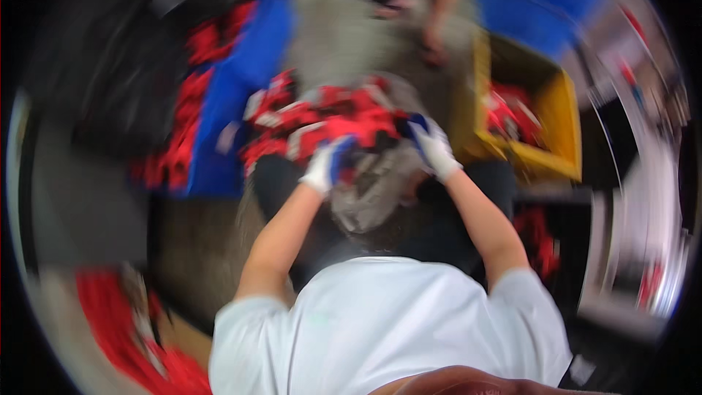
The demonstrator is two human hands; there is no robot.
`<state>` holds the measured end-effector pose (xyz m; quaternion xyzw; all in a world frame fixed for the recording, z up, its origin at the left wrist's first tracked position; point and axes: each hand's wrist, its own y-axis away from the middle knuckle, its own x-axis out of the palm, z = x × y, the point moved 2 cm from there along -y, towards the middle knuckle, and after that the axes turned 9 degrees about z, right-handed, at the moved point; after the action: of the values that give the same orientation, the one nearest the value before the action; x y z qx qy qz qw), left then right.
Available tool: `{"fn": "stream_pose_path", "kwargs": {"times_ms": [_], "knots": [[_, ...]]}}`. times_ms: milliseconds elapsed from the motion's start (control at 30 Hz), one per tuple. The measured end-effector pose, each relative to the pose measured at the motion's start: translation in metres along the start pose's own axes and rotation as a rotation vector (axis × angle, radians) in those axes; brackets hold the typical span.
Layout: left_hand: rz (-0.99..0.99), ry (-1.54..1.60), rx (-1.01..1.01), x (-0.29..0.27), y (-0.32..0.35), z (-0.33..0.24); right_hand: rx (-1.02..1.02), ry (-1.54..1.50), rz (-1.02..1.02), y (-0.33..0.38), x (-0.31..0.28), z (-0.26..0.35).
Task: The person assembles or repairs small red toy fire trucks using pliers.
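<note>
The person's left hand (327, 164) is at the near edge of a heap of red, black and white pieces (333, 113). The right hand (433, 148) is by the heap's right end. Both hands wear white and blue gloves (442, 158), and they are apart from each other. The picture is smeary, so one cannot tell if either hand is shut on a piece or only touching the heap. The pieces may be small cloth things, but the blur hides what they are.

The heap lies just past the left hand and reaches across to the right hand. A crumpled grey bag (365, 205) is between the two hands and a bit nearer to the person.

The work looks partway along. To the right of the right hand, some red pieces (512, 113) are already inside a yellow bin (567, 113). To the left of the left hand, lots of red pieces (190, 139) are by a tall blue bin wall (241, 88); which ones have been done is hard to say. The heap by the hands is big, so much of it seems left to do.
</note>
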<state>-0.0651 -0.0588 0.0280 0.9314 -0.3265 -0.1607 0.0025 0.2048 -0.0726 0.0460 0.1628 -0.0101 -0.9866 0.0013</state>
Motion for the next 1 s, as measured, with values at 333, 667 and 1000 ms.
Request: {"fn": "stream_pose_path", "kwargs": {"times_ms": [333, 667, 1000], "knots": [[-0.053, 1.095, 0.020, -0.015, 0.017, 0.020, -0.214, 0.450, 0.254, -0.006, -0.009, 0.063], [-0.041, 0.610, 0.087, 0.009, 0.013, 0.025, -0.914, 0.486, -0.556, -0.175, -0.052, 0.398], [-0.136, 1.011, -0.064, -0.001, 0.026, 0.034, 0.038, 1.372, 0.720, -0.093, -0.013, 0.158]]}}
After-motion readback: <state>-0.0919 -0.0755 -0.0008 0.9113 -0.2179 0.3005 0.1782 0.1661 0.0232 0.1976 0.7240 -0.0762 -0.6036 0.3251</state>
